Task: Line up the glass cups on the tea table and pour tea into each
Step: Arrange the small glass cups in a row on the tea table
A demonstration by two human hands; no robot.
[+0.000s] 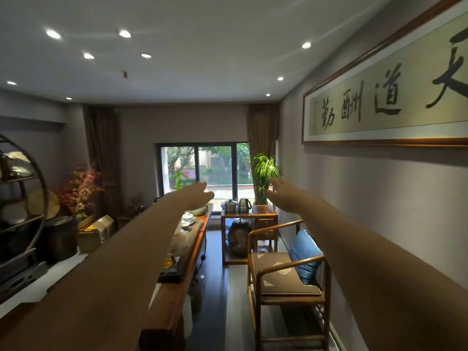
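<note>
Both my arms stretch straight out in front of me at chest height. My left hand (196,195) is flat with fingers extended and holds nothing. My right hand (279,190) is likewise open and bare, out towards the window. Below my left arm runs the long wooden tea table (188,252), mostly hidden by the arm. On it I see white lidded cups (188,218), a dark tea tray (172,272) and a small amber glass piece (167,262). No clear glass cups can be made out from here.
A wooden armchair (286,277) with a blue cushion stands against the right wall. Behind it a side table (249,215) carries two metal kettles (243,205). A round shelf (22,203), dried flowers and boxes fill the left side. A narrow floor strip runs between table and chair.
</note>
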